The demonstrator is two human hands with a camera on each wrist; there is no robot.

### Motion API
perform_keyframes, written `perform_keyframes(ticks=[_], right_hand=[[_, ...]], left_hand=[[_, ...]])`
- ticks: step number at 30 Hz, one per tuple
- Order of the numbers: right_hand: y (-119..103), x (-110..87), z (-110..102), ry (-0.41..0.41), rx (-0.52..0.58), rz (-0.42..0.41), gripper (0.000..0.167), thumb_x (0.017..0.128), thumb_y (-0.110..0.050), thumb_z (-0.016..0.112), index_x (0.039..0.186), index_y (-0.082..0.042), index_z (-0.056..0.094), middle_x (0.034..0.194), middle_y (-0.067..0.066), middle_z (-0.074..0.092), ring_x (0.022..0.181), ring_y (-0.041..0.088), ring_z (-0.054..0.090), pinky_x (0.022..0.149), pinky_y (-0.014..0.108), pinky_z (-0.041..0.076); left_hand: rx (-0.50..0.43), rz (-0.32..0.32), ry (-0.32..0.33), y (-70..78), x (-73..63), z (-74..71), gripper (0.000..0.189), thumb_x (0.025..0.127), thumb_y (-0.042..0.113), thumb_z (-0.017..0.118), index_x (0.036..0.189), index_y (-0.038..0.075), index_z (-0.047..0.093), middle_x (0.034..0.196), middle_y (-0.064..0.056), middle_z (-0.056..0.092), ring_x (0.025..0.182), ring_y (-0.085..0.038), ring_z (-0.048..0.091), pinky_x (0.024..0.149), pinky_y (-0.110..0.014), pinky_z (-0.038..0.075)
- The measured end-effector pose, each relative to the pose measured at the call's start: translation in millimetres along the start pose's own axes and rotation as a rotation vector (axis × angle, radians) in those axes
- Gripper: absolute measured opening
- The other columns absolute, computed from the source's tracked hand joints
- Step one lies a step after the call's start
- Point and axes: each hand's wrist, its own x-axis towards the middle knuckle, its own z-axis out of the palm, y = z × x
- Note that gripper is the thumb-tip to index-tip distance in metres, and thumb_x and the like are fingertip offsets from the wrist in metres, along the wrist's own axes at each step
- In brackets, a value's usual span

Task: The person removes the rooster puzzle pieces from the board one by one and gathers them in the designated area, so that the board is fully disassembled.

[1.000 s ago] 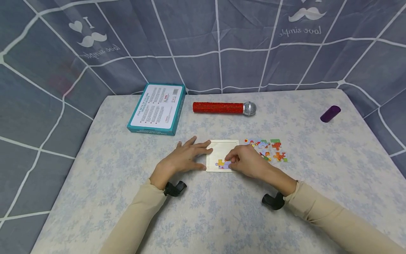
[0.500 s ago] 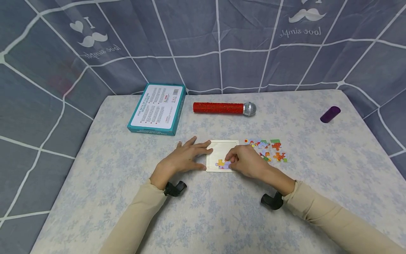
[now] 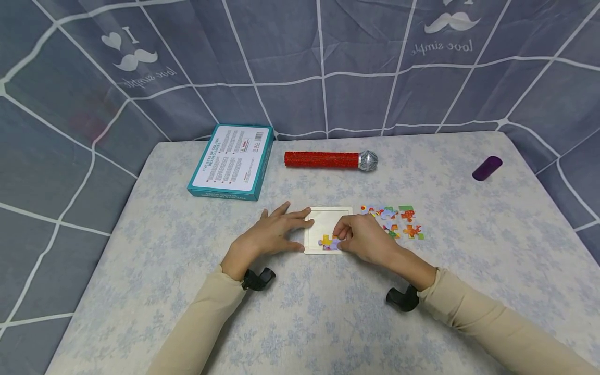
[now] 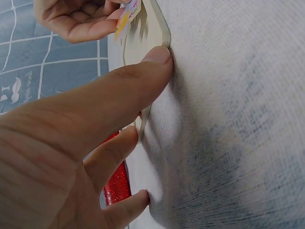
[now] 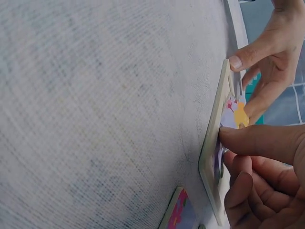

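A jigsaw piece (image 3: 327, 242), yellow and lilac with a touch of pink, is pinched by my right hand (image 3: 367, 238). It stands tilted close over the near part of a pale wooden puzzle tray (image 3: 325, 219). In the right wrist view, the thumb presses the near face of the jigsaw piece (image 5: 230, 113). A darker purple patch shows in the tray just below that thumb. Spread along the tray's left side, my left hand (image 3: 274, 232) touches the rim with thumb and fingertips. Its thumb lies on the near corner in the left wrist view.
Several loose jigsaw pieces (image 3: 412, 231) lie right of the tray, partly behind the right hand. A red glittery microphone (image 3: 323, 160) lies behind it. A teal-edged box (image 3: 232, 159) stands at the back left, a purple cylinder (image 3: 487, 168) at the far right.
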Motion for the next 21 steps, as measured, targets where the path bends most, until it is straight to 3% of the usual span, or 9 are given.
perform_keyframes(ticks=[5, 9, 15, 21], right_hand=[[3, 0.2, -3, -0.008, 0.032, -0.042, 0.01, 0.083, 0.001, 0.07, 0.087, -0.009, 0.069, 0.074, -0.006, 0.064, 0.067, 0.008, 0.059, 0.065, 0.026, 0.051], [8, -0.5, -6, -0.025, 0.121, -0.049, 0.013, 0.087, 0.001, 0.066, 0.087, -0.011, 0.07, 0.077, -0.005, 0.067, 0.069, 0.009, 0.061, 0.064, 0.026, 0.052], [14, -9.0, -20, -0.048, 0.254, 0.022, 0.009, 0.086, -0.005, 0.07, 0.09, -0.012, 0.073, 0.082, 0.0, 0.071, 0.071, 0.016, 0.061, 0.06, 0.025, 0.048], [30, -29.2, -43, -0.032, 0.276, 0.101, 0.006, 0.084, -0.009, 0.074, 0.09, -0.009, 0.073, 0.083, 0.004, 0.071, 0.073, 0.021, 0.063, 0.063, 0.025, 0.049]], left_hand=[[-0.006, -0.004, -0.004, 0.0, -0.6, -0.2, 0.066, 0.085, 0.029, 0.077, 0.145, 0.022, 0.05, 0.159, 0.006, 0.028, 0.149, -0.038, 0.009, 0.108, -0.074, 0.006], [0.001, -0.003, -0.003, -0.5, -0.9, -0.1, 0.066, 0.085, 0.029, 0.078, 0.145, 0.021, 0.051, 0.159, 0.006, 0.028, 0.149, -0.039, 0.009, 0.108, -0.075, 0.006], [-0.004, -0.015, -0.006, -0.9, 0.0, 1.2, 0.066, 0.085, 0.03, 0.078, 0.145, 0.022, 0.051, 0.159, 0.006, 0.028, 0.149, -0.038, 0.008, 0.109, -0.074, 0.005], [-0.01, -0.008, 0.002, -0.4, -0.3, 1.9, 0.067, 0.084, 0.028, 0.078, 0.145, 0.02, 0.051, 0.159, 0.005, 0.029, 0.149, -0.038, 0.007, 0.109, -0.073, 0.004]])
